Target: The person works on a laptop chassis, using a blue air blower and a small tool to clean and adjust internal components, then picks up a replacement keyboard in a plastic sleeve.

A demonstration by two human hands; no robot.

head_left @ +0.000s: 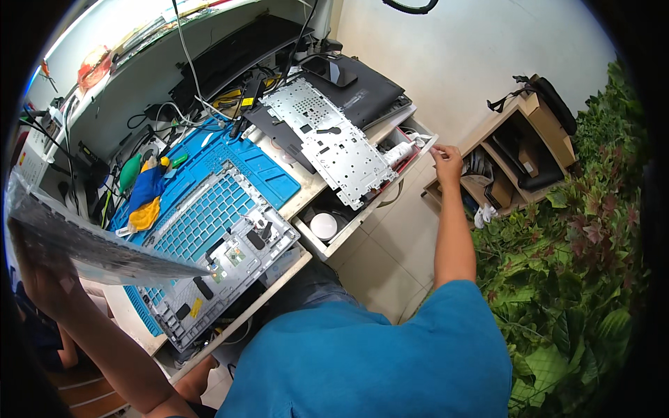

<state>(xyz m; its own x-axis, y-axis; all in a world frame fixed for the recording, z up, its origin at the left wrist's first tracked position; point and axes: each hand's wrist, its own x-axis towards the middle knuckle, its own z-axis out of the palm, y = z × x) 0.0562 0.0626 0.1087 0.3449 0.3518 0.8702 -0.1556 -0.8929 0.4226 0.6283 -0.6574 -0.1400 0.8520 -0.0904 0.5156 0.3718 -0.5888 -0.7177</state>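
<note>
My left hand point(45, 275) is closed on the near edge of a thin flat panel wrapped in clear plastic point(90, 233); the panel is tilted up at the far left and hides part of that hand. Beneath and to the right of it, a grey laptop palmrest with an open key grid point(240, 244) lies on a blue repair mat point(272, 174). My right hand point(447, 164) is at the far right end of an open white drawer point(373, 209), its fingers pinched at the drawer's corner. A perforated silver metal plate point(341, 157) juts out over this drawer.
A dark closed laptop point(369, 94) with a black phone point(327, 71) on it lies at the back. A green blower bulb point(130, 173) and a blue-and-yellow cloth item point(148, 198) sit left. A cardboard shelf box point(523, 146) and leafy plants point(557, 279) stand right.
</note>
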